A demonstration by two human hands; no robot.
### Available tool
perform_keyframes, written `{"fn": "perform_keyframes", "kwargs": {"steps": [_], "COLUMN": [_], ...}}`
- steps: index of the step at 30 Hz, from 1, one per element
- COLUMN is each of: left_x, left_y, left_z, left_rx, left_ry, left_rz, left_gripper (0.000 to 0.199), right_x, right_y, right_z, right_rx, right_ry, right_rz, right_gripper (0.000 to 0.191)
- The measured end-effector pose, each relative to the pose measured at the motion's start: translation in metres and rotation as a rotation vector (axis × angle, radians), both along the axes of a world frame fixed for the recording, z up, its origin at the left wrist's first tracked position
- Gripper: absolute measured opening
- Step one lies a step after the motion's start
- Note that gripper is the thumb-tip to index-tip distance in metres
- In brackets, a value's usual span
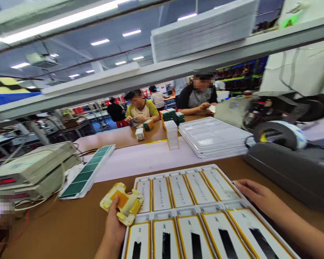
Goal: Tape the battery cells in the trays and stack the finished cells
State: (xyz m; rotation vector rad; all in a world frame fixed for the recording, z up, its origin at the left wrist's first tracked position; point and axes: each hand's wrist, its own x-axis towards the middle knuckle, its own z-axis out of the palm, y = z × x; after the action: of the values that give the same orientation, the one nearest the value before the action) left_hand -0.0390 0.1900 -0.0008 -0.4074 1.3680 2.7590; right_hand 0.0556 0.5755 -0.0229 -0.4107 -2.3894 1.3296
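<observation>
My left hand (113, 226) grips a yellow plastic holder with an orange pad (122, 203), raised just over the left edge of a white plastic tray (175, 169). The tray holds two rows of flat pouch cells (179, 190) with yellow edges and white labels, and the nearer row (221, 233) shows black strips. My right hand (259, 198) lies flat with fingers apart, its fingertips at the tray's right corner, holding nothing.
A stack of clear trays (213, 136) and piled cells (171, 135) stand beyond on the pink mat (140, 158). Testers (29, 169) and a green-striped strip (83, 176) sit left; a grey machine (286, 172) sits right. Co-workers (198, 95) sit across the bench, below a shelf (151, 73).
</observation>
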Motion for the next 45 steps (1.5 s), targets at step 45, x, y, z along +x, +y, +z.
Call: {"fn": "perform_keyframes", "kwargs": {"steps": [45], "left_x": [0.050], "left_y": [0.036], "left_z": [0.033], "left_rx": [0.184], "left_ry": [0.144], "left_rz": [-0.527], "left_gripper": [0.035], "right_x": [0.076], "right_y": [-0.029], "right_z": [0.062], "right_rx": [0.686], "right_ry": [-0.550], "right_rz": [0.013], "right_gripper": [0.034]}}
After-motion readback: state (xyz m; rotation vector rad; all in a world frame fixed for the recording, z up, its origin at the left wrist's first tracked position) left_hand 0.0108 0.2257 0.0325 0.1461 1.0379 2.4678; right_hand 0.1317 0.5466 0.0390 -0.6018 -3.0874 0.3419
